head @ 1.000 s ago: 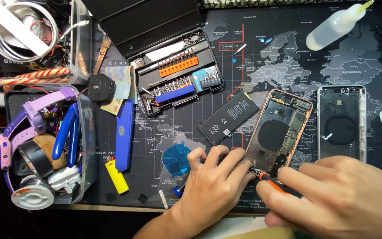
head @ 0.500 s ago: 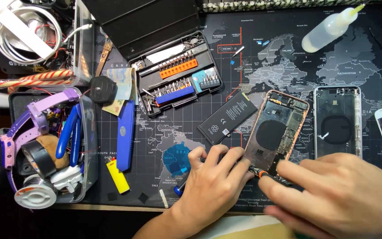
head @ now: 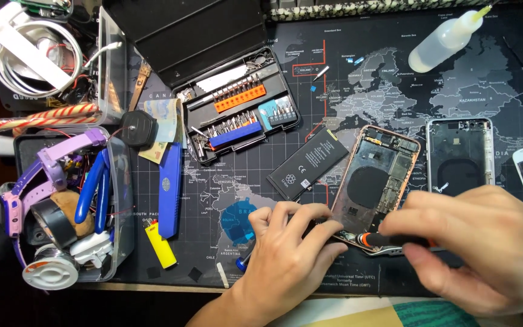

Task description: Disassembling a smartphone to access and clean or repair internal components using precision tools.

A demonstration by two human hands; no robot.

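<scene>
An opened phone body [head: 375, 181] with a rose-gold frame lies on the dark world-map mat [head: 394, 85]. My left hand [head: 289, 254] rests on the mat with its fingertips pressed against the phone's lower left edge. My right hand [head: 479, 242] grips a small screwdriver [head: 388, 240] with an orange collar, its tip at the phone's bottom end. A removed black battery [head: 309, 163] lies just left of the phone.
An open bit case [head: 237, 109] sits at upper centre. A second phone shell [head: 460, 154] lies to the right, a squeeze bottle [head: 446, 39] above it. A blue tool [head: 169, 191], yellow lighter [head: 161, 244] and a clear bin [head: 122, 212] of tools are at left.
The view has shifted slightly. My right hand has slid left over the phone's bottom end with the screwdriver. My left hand stays at the phone's lower left edge.
</scene>
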